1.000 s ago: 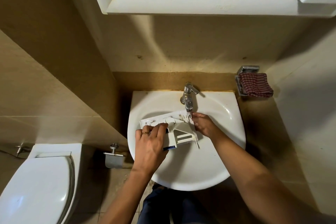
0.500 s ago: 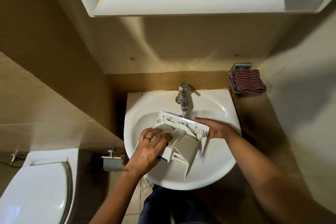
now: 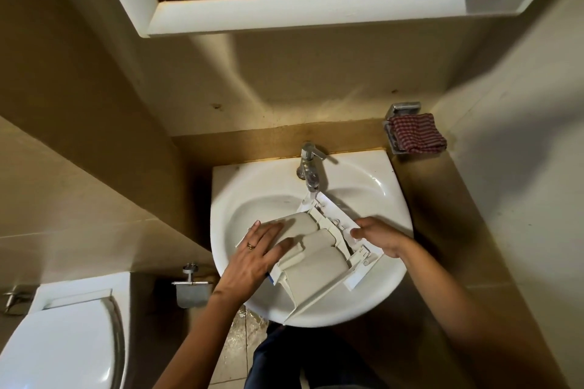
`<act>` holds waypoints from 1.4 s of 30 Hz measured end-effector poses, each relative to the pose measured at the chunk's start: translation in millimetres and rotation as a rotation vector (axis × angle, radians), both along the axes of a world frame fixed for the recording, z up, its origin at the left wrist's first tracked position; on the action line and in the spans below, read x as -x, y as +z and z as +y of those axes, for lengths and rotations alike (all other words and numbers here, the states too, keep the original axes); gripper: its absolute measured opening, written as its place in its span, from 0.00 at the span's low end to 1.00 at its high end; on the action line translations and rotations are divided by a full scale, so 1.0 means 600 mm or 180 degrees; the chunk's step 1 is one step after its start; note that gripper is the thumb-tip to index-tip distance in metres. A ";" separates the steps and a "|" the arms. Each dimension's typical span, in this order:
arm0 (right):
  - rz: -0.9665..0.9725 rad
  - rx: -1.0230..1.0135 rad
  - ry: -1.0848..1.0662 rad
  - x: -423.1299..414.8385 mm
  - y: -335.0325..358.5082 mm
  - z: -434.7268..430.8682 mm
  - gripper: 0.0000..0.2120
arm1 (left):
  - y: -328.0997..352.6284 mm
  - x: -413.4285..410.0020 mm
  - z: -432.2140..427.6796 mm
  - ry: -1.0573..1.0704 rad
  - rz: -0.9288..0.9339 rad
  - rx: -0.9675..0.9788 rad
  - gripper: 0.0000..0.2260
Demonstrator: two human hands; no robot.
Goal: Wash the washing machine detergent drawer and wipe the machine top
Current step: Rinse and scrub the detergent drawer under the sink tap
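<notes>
Fingers (image 3: 268, 232) of left hand (image 3: 252, 257) flat on detergent drawer (image 3: 316, 265), right hand (image 3: 379, 235) pinching its panel. Risk: drawer overhangs sink (image 3: 221, 199) front edge, wet plastic slips, runoff hits floor (image 3: 243, 336).

White plastic detergent drawer (image 3: 316, 271) underside-up in round white ceramic basin (image 3: 373, 180), far end under chrome tap (image 3: 309, 167). Left hand (image 3: 252, 259) flat on it; right hand (image 3: 379, 235) grips its panel edge.
</notes>
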State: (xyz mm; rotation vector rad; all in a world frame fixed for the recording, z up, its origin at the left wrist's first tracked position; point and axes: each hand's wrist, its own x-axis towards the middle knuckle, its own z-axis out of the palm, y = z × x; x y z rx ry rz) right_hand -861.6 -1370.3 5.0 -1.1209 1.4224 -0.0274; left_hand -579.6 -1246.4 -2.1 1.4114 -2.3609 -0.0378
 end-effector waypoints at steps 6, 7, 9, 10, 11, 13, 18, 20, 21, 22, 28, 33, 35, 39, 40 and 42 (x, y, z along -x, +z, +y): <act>0.0271 0.0245 -0.0550 0.006 0.002 0.030 0.08 | -0.022 -0.007 -0.013 0.0409 -0.0378 -0.0697 0.57; 0.0460 0.0386 -0.0605 0.006 0.002 0.036 0.06 | -0.024 -0.005 -0.018 0.0430 -0.0306 -0.0717 0.56; 0.0837 0.0718 -0.0628 0.001 0.005 0.050 0.05 | -0.025 0.000 -0.029 0.0380 -0.0034 -0.0878 0.45; 0.1005 0.0886 -0.0633 -0.002 0.007 0.058 0.07 | -0.028 0.003 -0.035 0.0385 0.0144 -0.0946 0.39; 0.1140 0.1022 -0.0659 -0.007 0.009 0.067 0.08 | -0.030 0.005 -0.042 0.0442 0.0342 -0.1045 0.36; 0.1319 0.1217 -0.0758 -0.018 0.018 0.085 0.08 | -0.035 0.012 -0.058 0.0628 0.0772 -0.1475 0.34; 0.1727 0.1710 -0.0857 -0.053 0.027 0.115 0.07 | -0.048 0.039 -0.099 0.1129 0.1664 -0.1948 0.20; 0.1661 0.1790 -0.1007 -0.061 0.026 0.118 0.04 | -0.054 0.048 -0.107 0.1407 0.1879 -0.2126 0.16; 0.1637 0.1808 -0.1048 -0.063 0.024 0.118 0.04 | -0.060 0.052 -0.111 0.1484 0.1893 -0.2090 0.15; 0.1641 0.1820 -0.1057 -0.063 0.022 0.118 0.05 | -0.067 0.056 -0.113 0.1466 0.1821 -0.1971 0.14; 0.1555 0.1909 -0.0989 -0.061 0.022 0.105 0.06 | -0.088 0.089 -0.139 0.1134 0.1479 -0.1745 0.22; 0.1409 0.1630 -0.1159 -0.045 0.014 0.089 0.07 | -0.095 0.107 -0.180 0.0961 0.1100 -0.1631 0.22; 0.1398 0.1560 -0.1196 -0.040 0.012 0.088 0.07 | -0.102 0.109 -0.195 0.0857 0.0898 -0.1556 0.20; 0.1342 0.1543 -0.1276 -0.035 0.009 0.083 0.08 | -0.110 0.116 -0.207 0.0709 0.0711 -0.1385 0.22; 0.1334 0.1550 -0.1300 -0.035 0.008 0.082 0.08 | -0.109 0.117 -0.205 0.0677 0.0631 -0.1426 0.25; 0.1326 0.1543 -0.1316 -0.035 0.008 0.080 0.08 | -0.107 0.120 -0.197 0.0588 0.0404 -0.1566 0.29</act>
